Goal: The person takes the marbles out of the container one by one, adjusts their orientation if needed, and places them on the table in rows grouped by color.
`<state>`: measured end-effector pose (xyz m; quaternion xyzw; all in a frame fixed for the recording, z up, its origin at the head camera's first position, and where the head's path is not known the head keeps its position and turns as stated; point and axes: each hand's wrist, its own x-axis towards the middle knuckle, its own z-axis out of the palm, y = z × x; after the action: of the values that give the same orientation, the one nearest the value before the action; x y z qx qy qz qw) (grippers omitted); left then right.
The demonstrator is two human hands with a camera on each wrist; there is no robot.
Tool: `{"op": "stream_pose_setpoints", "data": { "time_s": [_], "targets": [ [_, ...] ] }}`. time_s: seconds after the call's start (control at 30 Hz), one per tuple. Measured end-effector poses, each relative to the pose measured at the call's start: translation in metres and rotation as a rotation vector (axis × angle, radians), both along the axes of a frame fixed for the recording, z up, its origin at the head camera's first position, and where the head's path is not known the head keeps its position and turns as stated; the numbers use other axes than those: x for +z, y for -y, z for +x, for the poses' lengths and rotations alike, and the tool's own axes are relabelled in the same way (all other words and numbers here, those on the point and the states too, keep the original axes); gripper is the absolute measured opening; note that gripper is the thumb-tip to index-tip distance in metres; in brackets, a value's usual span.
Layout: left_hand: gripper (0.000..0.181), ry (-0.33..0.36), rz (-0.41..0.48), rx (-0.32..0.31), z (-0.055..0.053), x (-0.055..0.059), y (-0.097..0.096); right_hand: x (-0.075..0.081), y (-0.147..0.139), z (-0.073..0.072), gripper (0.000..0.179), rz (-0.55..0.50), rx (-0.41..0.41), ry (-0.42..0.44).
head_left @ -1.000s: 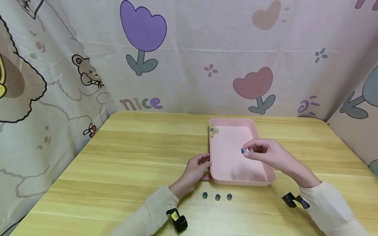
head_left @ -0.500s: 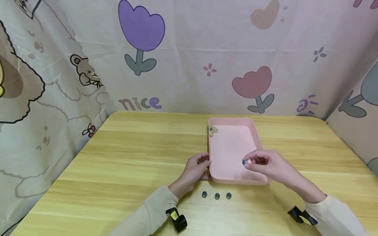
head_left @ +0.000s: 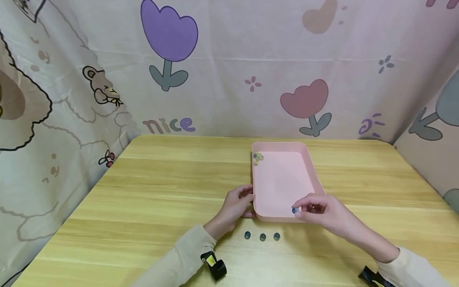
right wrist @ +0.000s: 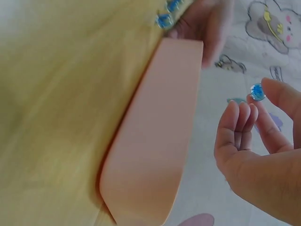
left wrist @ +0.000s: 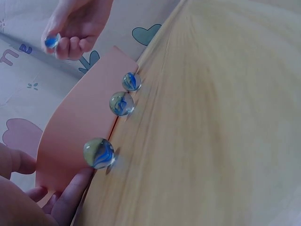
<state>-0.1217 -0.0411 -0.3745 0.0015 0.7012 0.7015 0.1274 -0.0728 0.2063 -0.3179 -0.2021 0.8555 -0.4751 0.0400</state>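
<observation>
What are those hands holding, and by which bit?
The right hand pinches a blue-swirled marble by opposite sides, between fingertips. The left hand touches the pink tray at its left side; whether it grips isn't clear.

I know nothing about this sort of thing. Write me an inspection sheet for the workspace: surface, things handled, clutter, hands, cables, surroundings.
Surface: table with pale wood grain.
Things: pink tray; three loose marbles on the table along its near side; a cluster of small marbles in its far left corner, too small to count.
Clutter: nothing seen.
Hands: left hand holds the tray's left side; right hand pinches a blue-swirled marble off the table.
Cables: a thin dark line at lower left might be one; cannot tell.
Surroundings: cloth printed with tulips and "nice".
</observation>
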Motion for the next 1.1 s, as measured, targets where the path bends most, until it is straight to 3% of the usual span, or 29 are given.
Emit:
{"op": "stream_pose_setpoints", "data": {
  "time_s": [0.2, 0.37, 0.57, 0.83, 1.1],
  "targets": [
    [0.040, 0.002, -0.004, 0.002, -0.001, 0.001, 0.001, -0.006, -0.001, 0.009, 0.011, 0.046, 0.054, -0.002],
    [0.040, 0.004, -0.012, 0.005, 0.000, 0.002, 0.003, -0.015, 0.001, 0.017, 0.010, 0.016, 0.110, 0.022],
    [0.040, -0.001, 0.002, -0.002, 0.002, 0.000, 0.005, -0.030, 0.006, 0.025, 0.009, -0.067, 0.197, 0.134],
    [0.040, -0.005, 0.010, -0.007, 0.002, 0.000, 0.004, -0.042, 0.006, 0.023, 0.012, -0.117, 0.270, 0.245],
    [0.040, -0.006, 0.015, -0.013, 0.001, 0.000, 0.002, -0.048, 0.008, 0.018, 0.015, -0.135, 0.203, 0.341]
  ]
}}
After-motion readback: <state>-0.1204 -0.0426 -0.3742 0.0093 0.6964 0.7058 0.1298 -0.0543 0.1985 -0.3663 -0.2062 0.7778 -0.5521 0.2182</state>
